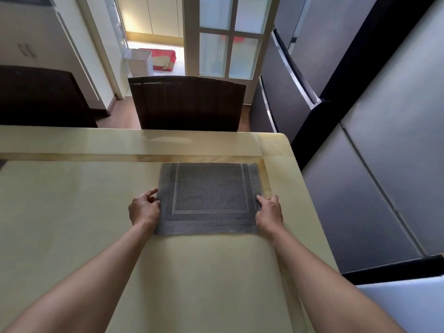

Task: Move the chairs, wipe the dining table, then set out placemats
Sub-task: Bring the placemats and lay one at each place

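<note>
A grey woven placemat (208, 195) lies flat on the pale yellow dining table (72, 212), near the table's far right corner. My left hand (144, 209) pinches the mat's left edge. On the opposite side, my right hand (269, 211) grips its right edge. Both arms reach out over the tabletop. A dark wooden chair (187, 102) stands behind the table's far edge, directly beyond the mat. A second dark chair (40, 94) stands at the far left.
A large grey refrigerator (360, 116) stands close along the table's right side. Beyond the chairs is a glass-paned door (228, 37) and an open doorway with a white bin (139, 61) and a red cloth on the floor.
</note>
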`<action>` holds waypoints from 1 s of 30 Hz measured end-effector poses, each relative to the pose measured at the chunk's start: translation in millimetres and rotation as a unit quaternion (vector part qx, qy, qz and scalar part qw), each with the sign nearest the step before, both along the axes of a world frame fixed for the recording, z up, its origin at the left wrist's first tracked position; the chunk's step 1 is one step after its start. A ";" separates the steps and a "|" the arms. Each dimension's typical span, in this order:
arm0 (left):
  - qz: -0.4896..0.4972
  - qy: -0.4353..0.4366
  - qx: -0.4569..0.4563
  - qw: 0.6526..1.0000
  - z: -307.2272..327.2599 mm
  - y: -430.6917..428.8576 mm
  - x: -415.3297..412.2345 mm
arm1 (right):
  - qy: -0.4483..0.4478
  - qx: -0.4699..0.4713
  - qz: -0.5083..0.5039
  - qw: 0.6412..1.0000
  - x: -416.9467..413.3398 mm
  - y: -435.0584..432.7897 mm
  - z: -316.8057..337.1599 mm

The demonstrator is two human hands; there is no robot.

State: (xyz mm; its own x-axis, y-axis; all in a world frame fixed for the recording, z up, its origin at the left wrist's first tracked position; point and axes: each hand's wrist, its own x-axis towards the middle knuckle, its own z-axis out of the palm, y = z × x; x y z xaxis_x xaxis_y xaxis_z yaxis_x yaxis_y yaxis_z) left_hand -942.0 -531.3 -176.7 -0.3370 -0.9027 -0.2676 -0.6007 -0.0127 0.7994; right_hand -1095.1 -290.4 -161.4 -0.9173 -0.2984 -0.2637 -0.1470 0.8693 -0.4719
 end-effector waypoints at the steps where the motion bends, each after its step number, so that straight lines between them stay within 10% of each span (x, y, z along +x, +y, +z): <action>1: 0.005 0.000 0.002 1.000 0.0 -0.2 -0.5 | -0.001 0.000 0.001 1.000 -0.5 0.1 -0.2; 13: -0.004 -0.026 -0.012 1.000 3.1 0.9 -4.7 | 0.014 0.015 0.012 1.000 -1.1 0.7 -0.4; 21: -0.218 -0.070 -0.213 0.950 4.3 48.3 9.3 | 0.148 0.097 0.079 0.981 28.0 7.1 -0.9; 30: -0.287 -0.139 -0.145 0.937 9.1 50.3 9.8 | 0.097 0.094 0.107 0.985 34.4 11.5 -1.7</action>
State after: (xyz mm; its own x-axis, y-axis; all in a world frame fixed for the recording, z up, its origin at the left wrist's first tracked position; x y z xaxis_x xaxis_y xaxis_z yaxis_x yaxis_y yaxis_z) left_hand -932.3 -481.0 -167.6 -0.7431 -0.6422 -0.1884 -0.6271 0.5699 0.5310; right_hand -1060.7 -278.9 -163.1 -0.8770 -0.4535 -0.1587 -0.4087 0.8778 -0.2499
